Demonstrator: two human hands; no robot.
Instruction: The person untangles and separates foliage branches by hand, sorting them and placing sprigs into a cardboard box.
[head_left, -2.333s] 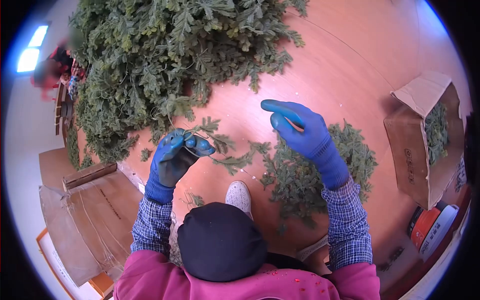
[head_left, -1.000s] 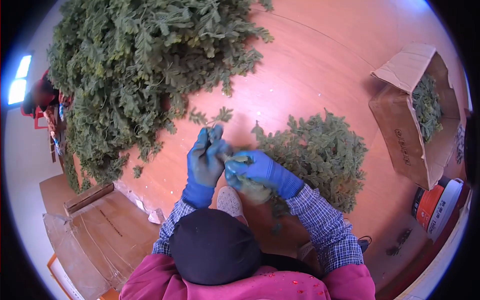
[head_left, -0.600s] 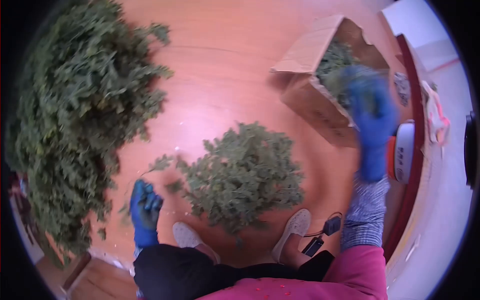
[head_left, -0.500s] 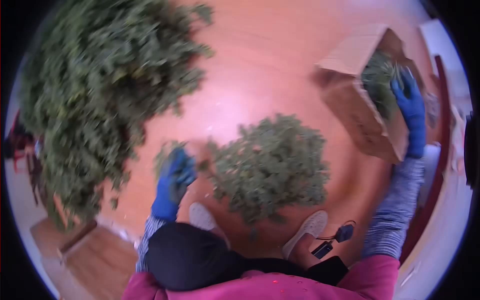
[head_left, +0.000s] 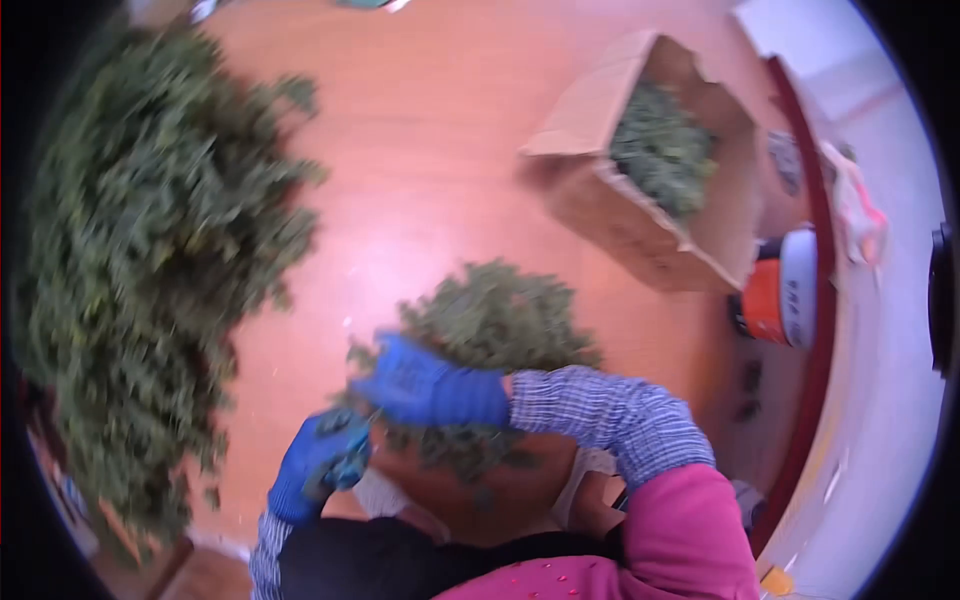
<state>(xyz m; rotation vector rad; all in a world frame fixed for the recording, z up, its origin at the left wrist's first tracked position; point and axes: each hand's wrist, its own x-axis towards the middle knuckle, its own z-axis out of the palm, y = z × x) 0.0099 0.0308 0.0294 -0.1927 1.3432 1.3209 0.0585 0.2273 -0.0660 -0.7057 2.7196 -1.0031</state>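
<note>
Shows no readable text: only blurred characters on orange-and-white container, well right of right-hand fingers.

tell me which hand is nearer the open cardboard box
Right. The right hand is at the left side of the smaller green pile, below and left of the cardboard box in view; the left hand is lower and farther left.
</note>
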